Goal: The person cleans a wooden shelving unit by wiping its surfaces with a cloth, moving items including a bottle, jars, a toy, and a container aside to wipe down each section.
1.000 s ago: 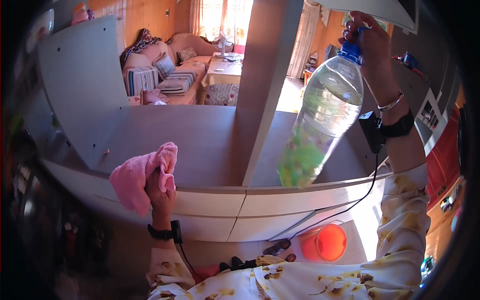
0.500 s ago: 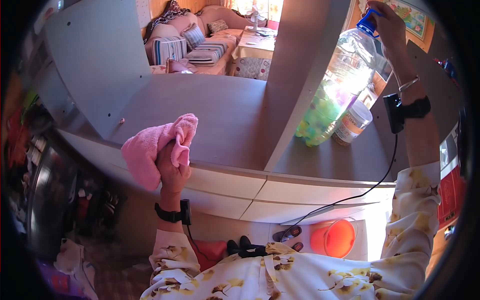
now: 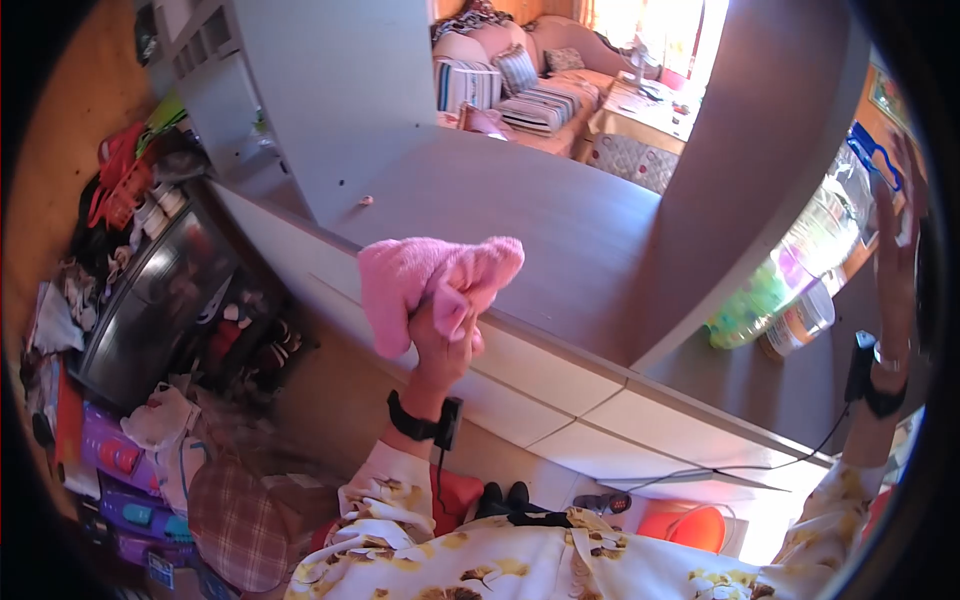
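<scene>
A pink cloth (image 3: pixel 400 285) is bunched in my left hand (image 3: pixel 440 345), whose fingers are wrapped round it in front of the grey shelf (image 3: pixel 540 220). A large clear plastic bottle (image 3: pixel 800 255) with a blue handle (image 3: pixel 876 155) and green and purple contents stands in the right compartment. Beside that handle, my right hand (image 3: pixel 900 215) is raised with its fingers stretched out, no longer wrapped round it. Whether it still touches the bottle is hard to see. A jar (image 3: pixel 802 318) with a label stands close by the bottle.
An upright panel (image 3: pixel 750 150) divides the shelf, and white drawer fronts (image 3: pixel 530 380) run below it. A small object (image 3: pixel 366 201) lies on the left part of the shelf. An orange bucket (image 3: pixel 690 525) stands on the floor. At left are a black screen (image 3: pixel 160 300) and piled bags.
The view has swung left, so the shelf appears further right. My right hand has let go of the blue bottle handle and its fingers have straightened. My left hand keeps the pink cloth.
</scene>
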### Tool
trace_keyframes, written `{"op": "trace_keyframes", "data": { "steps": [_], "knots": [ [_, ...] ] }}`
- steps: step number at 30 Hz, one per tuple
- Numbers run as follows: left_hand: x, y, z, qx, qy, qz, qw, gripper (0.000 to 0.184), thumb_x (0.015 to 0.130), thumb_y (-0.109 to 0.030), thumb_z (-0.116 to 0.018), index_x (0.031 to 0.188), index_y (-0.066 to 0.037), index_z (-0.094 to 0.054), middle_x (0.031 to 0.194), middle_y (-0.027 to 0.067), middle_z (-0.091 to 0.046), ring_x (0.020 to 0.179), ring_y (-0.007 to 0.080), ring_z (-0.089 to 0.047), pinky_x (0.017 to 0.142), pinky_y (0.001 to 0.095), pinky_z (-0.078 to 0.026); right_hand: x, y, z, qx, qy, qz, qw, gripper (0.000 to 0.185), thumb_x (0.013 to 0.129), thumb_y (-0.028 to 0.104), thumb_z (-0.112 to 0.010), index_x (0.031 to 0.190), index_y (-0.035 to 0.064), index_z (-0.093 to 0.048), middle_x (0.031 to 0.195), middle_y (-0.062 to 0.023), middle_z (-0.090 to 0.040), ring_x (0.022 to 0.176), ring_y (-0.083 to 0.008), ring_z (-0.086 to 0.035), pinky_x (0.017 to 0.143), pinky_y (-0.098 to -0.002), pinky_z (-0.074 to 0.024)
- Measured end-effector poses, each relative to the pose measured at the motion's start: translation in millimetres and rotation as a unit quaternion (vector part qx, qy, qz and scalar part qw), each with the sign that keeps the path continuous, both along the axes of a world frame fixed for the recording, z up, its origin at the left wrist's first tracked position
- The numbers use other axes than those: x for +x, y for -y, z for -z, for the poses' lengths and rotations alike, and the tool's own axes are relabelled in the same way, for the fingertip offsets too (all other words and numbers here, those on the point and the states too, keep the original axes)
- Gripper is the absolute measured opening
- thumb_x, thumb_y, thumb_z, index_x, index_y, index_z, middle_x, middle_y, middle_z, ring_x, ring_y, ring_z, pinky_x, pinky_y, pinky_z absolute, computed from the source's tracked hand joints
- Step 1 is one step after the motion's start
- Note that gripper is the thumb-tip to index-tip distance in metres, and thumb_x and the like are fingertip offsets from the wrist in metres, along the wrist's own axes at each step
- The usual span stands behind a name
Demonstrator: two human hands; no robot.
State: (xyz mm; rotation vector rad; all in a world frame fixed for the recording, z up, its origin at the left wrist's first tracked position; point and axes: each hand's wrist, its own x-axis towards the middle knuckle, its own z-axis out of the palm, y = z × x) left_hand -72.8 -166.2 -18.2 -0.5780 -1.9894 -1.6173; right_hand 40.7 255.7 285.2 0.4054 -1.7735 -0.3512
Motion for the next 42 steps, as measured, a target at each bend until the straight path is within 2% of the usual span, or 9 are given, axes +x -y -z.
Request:
{"op": "trace_keyframes", "data": {
  "steps": [4, 9, 15, 25, 31, 35, 37, 39, 42],
  "knots": [
    [28, 9, 24, 0.361, -0.067, -0.022, 0.930, 0.060, 0.089, -0.053, -0.051, 0.120, -0.002, -0.044, 0.113, 0.0087, -0.052, 0.101, 0.0242, -0.053, 0.089, 0.0364, -0.043, 58, 79, 58, -0.078, 0.076, -0.142, 0.984, 0.035, 0.087, 0.012, -0.059, 0.120, 0.0016, -0.054, 0.123, -0.0193, -0.055, 0.111, -0.0311, -0.054, 0.090, -0.0396, -0.0472],
    [74, 48, -16, 0.593, -0.002, 0.453, 0.666, 0.080, 0.081, -0.070, -0.048, 0.130, -0.008, -0.036, 0.126, 0.0094, -0.043, 0.120, 0.0273, -0.042, 0.105, 0.0446, -0.032, 49, 226, 139, -0.121, 0.413, -0.375, 0.821, 0.038, 0.082, 0.007, -0.061, 0.115, -0.0085, -0.052, 0.125, -0.0279, -0.048, 0.115, -0.0452, -0.048, 0.095, -0.0497, -0.0430],
    [132, 100, 0, 0.513, 0.082, -0.161, 0.839, 0.054, 0.091, -0.059, -0.042, 0.129, -0.022, -0.032, 0.119, 0.0026, -0.040, 0.117, 0.0191, -0.037, 0.106, 0.0387, -0.026, -106, 381, 188, -0.158, 0.427, -0.311, 0.835, 0.045, 0.076, -0.001, -0.053, 0.119, -0.0110, -0.045, 0.127, -0.0290, -0.044, 0.119, -0.0435, -0.043, 0.100, -0.0450, -0.0385],
    [219, 168, 49, 0.492, 0.146, -0.327, 0.794, 0.061, 0.091, -0.059, -0.042, 0.133, -0.017, -0.027, 0.122, 0.0050, -0.039, 0.111, 0.0188, -0.041, 0.096, 0.0378, -0.034, -277, 468, 200, -0.074, 0.614, -0.109, 0.779, 0.024, 0.076, 0.002, -0.054, 0.097, -0.0021, -0.067, 0.107, -0.0242, -0.061, 0.104, -0.0358, -0.059, 0.090, -0.0392, -0.0481],
    [217, 175, 40, 0.498, 0.143, -0.318, 0.794, 0.059, 0.093, -0.056, -0.042, 0.131, -0.013, -0.028, 0.120, 0.0054, -0.040, 0.104, 0.0168, -0.044, 0.089, 0.0356, -0.039, -244, 455, 197, -0.012, 0.510, -0.087, 0.856, 0.022, 0.080, 0.003, -0.052, 0.096, -0.0011, -0.067, 0.101, -0.0209, -0.065, 0.094, -0.0350, -0.064, 0.085, -0.0379, -0.0513],
    [197, 160, 25, 0.503, 0.151, -0.265, 0.809, 0.058, 0.094, -0.054, -0.043, 0.129, -0.010, -0.028, 0.118, 0.0057, -0.040, 0.100, 0.0154, -0.046, 0.083, 0.0342, -0.042, -201, 425, 207, -0.270, 0.455, -0.312, 0.789, 0.016, 0.079, -0.001, -0.054, 0.090, -0.0043, -0.065, 0.083, -0.0179, -0.068, 0.073, -0.0281, -0.067, 0.068, -0.0357, -0.0551],
    [183, 148, 15, 0.506, 0.151, -0.243, 0.814, 0.058, 0.094, -0.053, -0.043, 0.128, -0.009, -0.028, 0.118, 0.0058, -0.040, 0.097, 0.0148, -0.047, 0.081, 0.0335, -0.044, -131, 398, 183, -0.468, 0.557, -0.455, 0.513, 0.010, 0.083, 0.000, -0.055, 0.088, -0.0044, -0.062, 0.075, -0.0120, -0.067, 0.063, -0.0166, -0.065, 0.056, -0.0289, -0.0538],
    [169, 130, -5, 0.519, 0.130, -0.247, 0.808, 0.057, 0.092, -0.056, -0.044, 0.126, -0.012, -0.029, 0.106, 0.0033, -0.043, 0.080, 0.0122, -0.050, 0.065, 0.0303, -0.045, -76, 364, 180, -0.516, 0.582, -0.463, 0.425, 0.008, 0.085, 0.001, -0.055, 0.088, -0.0042, -0.060, 0.073, -0.0079, -0.065, 0.057, -0.0102, -0.062, 0.049, -0.0235, -0.0506],
    [152, 109, -27, 0.523, 0.156, -0.236, 0.804, 0.052, 0.091, -0.057, -0.045, 0.121, -0.017, -0.033, 0.112, 0.0017, -0.040, 0.092, 0.0106, -0.047, 0.074, 0.0298, -0.044, -16, 301, 188, -0.504, 0.562, -0.369, 0.543, 0.005, 0.085, 0.002, -0.060, 0.088, -0.0028, -0.061, 0.071, -0.0080, -0.066, 0.058, -0.0115, -0.063, 0.049, -0.0245, -0.0510]
  ]
}}
